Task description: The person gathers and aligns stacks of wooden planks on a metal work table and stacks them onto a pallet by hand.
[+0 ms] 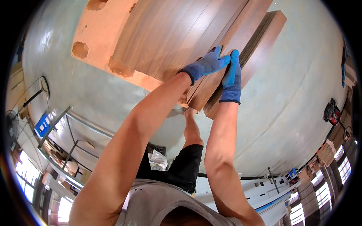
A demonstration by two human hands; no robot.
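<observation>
On a grey concrete floor (286, 113), a long, stiff brown wooden plank (222, 64), judged heavy, is gripped at its near end by the blue-gloved left hand (205, 64) and right hand (232, 75), fingers closed around it, at upper centre.

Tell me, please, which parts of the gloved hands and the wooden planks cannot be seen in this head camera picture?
- Left hand: palm and fingertips, pressed against the top plank.
- Right hand: thumb and palm, hidden behind its own blue glove and the plank edge.
- Plank stack: its far end is cut off by the upper edge of the head view.
- Pallet: mostly covered by the planks.
- Feet: hidden behind the forearms.
</observation>
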